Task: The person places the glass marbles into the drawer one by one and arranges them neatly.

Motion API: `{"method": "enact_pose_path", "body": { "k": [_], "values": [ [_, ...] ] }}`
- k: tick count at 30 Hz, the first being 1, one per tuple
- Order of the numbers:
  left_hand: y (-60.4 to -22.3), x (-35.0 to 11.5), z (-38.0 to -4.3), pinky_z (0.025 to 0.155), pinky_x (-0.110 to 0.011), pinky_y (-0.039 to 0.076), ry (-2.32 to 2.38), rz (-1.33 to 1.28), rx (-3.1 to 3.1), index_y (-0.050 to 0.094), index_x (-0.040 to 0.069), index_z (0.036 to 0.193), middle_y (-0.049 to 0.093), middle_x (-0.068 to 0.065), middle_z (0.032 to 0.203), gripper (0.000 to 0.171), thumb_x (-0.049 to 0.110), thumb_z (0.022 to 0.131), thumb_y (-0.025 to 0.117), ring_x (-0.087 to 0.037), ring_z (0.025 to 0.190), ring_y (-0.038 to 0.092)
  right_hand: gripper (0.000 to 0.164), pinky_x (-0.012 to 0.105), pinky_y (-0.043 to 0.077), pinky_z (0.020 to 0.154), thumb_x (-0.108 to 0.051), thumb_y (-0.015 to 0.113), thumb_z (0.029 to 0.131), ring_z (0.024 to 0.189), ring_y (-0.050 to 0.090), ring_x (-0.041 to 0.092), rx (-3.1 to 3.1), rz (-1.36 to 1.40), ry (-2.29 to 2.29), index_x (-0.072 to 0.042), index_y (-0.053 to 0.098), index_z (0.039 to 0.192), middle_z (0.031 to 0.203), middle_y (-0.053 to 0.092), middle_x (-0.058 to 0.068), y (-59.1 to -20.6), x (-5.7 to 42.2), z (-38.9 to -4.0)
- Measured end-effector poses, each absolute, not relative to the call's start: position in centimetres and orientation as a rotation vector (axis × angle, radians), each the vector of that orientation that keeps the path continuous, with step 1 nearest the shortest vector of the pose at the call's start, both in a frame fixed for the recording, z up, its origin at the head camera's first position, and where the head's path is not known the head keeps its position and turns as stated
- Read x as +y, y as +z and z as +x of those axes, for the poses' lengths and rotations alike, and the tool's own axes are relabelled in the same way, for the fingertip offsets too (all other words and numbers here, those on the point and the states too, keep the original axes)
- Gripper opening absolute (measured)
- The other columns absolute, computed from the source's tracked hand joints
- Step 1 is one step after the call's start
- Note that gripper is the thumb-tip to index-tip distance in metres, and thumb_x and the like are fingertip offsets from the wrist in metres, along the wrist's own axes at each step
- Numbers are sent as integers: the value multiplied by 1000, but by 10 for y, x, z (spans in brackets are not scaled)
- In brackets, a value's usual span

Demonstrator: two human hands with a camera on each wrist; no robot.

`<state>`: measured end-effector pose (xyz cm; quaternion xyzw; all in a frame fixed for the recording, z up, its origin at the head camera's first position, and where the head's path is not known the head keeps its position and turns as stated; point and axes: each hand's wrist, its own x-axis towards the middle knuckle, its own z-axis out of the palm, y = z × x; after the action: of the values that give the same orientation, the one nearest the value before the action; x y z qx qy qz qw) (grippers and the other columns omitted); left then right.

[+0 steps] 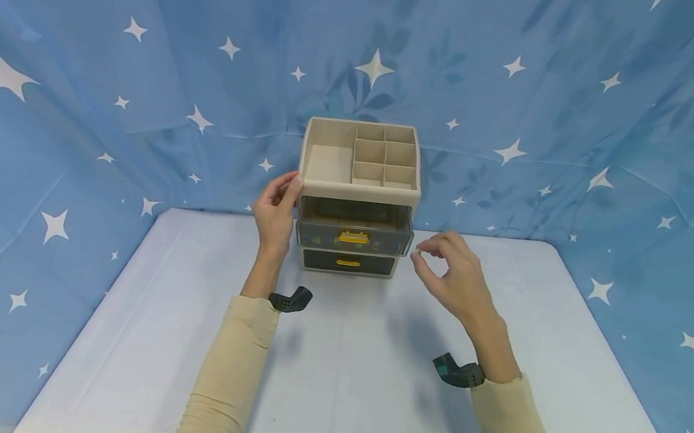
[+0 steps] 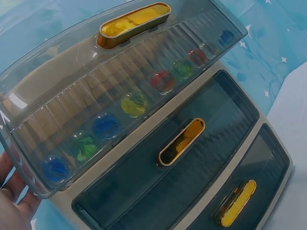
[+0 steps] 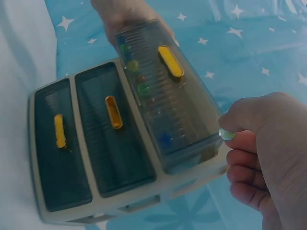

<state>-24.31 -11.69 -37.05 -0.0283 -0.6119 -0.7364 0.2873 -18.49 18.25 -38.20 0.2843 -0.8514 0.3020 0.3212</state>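
Observation:
A beige desktop drawer organizer point(image 1: 359, 193) has its top drawer point(image 1: 319, 236) pulled out. Through the drawer's clear front, several glass marbles point(image 2: 134, 104) in blue, green, yellow and red show in a row. My left hand point(image 1: 277, 210) grips the organizer's left side near the top, thumb at the front corner. Between thumb and forefinger, my right hand point(image 1: 457, 275) pinches a pale greenish glass marble point(image 3: 226, 134). It is just beside the drawer's right end, outside it. Part of the left hand is hidden behind the drawer in the right wrist view.
Below the pulled-out drawer, a lower drawer point(image 1: 373, 265) with a yellow handle is closed. Divided compartments point(image 1: 386, 153) form the organizer's top. A white table point(image 1: 329, 372) lies beneath, with a blue star-patterned curtain point(image 1: 239, 90) behind it.

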Motion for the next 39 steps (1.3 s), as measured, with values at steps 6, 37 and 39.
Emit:
{"method": "enact_pose_path", "body": {
  "k": [6,37,39],
  "values": [
    [-370,-117,-243,73,-20,49,-1968,-84,-1629,69,-5,119,69,13,92,30,14,96,68,-6,80,58,17,41,57,76,-7,79,83,85,66,25,-2185,778,790,1,71,95,91,66,11,-370,174,-194],
    [-369,-117,-242,76,-27,50,-1970,-59,-1644,69,-3,120,69,13,94,30,16,96,67,-5,82,59,16,36,53,74,-10,75,89,85,59,23,-2248,819,773,3,72,99,95,64,13,-356,154,-216],
    [-369,-117,-242,75,-26,49,-1972,-60,-1638,69,-3,119,69,13,93,30,16,96,68,-5,81,58,16,36,53,74,-9,75,89,85,59,23,-2251,819,772,3,72,99,96,64,13,-356,154,-216]
  ]
}}
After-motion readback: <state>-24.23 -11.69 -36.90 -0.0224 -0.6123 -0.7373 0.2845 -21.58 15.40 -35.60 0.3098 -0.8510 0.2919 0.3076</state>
